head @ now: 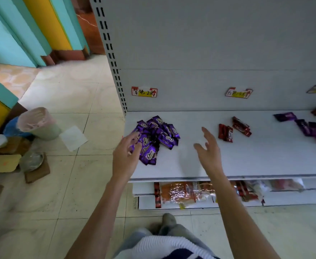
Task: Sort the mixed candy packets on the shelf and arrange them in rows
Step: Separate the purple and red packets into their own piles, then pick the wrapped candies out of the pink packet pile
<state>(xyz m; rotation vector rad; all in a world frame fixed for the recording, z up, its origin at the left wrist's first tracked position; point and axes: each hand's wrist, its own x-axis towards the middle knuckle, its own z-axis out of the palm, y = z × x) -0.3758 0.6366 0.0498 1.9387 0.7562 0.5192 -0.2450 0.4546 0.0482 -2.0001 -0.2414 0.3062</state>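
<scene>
A heap of purple candy packets (156, 138) lies at the left end of the white shelf (246, 161). A few red packets (234, 128) lie near the shelf's middle. More purple packets (310, 128) are strewn at the right end. My left hand (128, 154) hovers at the heap's left edge, fingers loosely spread, holding nothing. My right hand (208, 149) is open over bare shelf between the heap and the red packets, fingers spread and empty.
Price tags (144, 92) are stuck on the shelf's back panel. A lower shelf holds orange and red snack bags (179, 193). On the tiled floor to the left stand a pink bin (38, 123), a bowl and boards. My foot (167, 221) is near the shelf base.
</scene>
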